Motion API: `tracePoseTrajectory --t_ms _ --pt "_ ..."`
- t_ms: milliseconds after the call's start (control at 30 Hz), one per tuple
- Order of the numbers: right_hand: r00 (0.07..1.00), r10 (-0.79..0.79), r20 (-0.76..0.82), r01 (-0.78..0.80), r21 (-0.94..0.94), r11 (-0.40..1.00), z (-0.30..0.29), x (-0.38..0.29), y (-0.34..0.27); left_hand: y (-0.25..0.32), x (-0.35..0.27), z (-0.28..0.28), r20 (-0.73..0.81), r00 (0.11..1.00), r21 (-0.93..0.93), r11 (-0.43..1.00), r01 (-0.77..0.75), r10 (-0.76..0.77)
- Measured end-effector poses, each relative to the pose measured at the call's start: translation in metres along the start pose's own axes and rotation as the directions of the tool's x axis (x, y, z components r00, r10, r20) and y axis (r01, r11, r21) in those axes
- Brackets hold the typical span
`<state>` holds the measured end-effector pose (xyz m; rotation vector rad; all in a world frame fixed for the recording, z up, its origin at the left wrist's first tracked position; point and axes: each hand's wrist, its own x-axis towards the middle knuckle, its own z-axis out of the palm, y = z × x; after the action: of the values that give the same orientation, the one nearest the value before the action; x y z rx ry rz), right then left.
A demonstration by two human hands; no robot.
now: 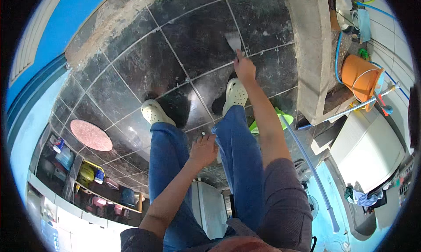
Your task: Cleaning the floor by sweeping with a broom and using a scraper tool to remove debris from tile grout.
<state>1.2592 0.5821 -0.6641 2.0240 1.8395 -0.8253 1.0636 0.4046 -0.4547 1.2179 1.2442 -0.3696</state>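
My right hand [245,67] is closed around the handle of a putty knife or scraper [234,40], whose broad blade lies over the dark tiled floor [200,31] close to a pale grout line. Between my knees, near the right trouser leg, hangs my left hand [203,150], its fingers slightly apart and nothing seen in it. A cream clog [236,93] on my right foot stands just below the hand with the scraper. Another cream clog [156,111] is on my left foot. Small pale specks and smears mark the tiles.
A low concrete ledge [307,54] borders the floor at right. Beyond it stands an orange bucket [360,76]. Behind my right arm is a green dustpan or broom head [284,117] near a long grey-blue handle [309,168]. A pink oval mat [91,135] lies left, near open shelves [108,196].
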Motion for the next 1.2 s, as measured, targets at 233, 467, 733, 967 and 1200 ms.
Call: tracePoseTrajectory --t_ms 233,467,733,967,1200 --pt "0.99 -0.113 0.087 0.121 -0.092 0.988 -0.019 -0.029 0.021 0.012 0.009 0.004 0.098 0.995 0.091 0.996 0.026 -0.035" --pt "0.999 -0.036 0.019 0.036 -0.045 0.998 -0.004 0.004 -0.001 0.009 0.016 -0.009 0.021 1.0 0.01 1.0 0.012 -0.012" --pt "0.996 -0.068 -0.061 0.066 -0.032 0.997 -0.005 0.028 -0.021 0.01 0.01 0.0 0.108 0.992 0.028 0.998 0.056 -0.059" --pt "0.997 -0.069 0.016 0.07 -0.09 0.993 0.024 -0.052 -0.004 0.005 0.009 -0.007 0.017 0.999 0.034 0.999 0.036 -0.036" --pt "0.998 -0.068 -0.006 0.067 -0.035 0.997 0.022 -0.01 -0.028 0.014 0.001 0.019 0.133 0.991 0.137 0.991 0.005 -0.023"
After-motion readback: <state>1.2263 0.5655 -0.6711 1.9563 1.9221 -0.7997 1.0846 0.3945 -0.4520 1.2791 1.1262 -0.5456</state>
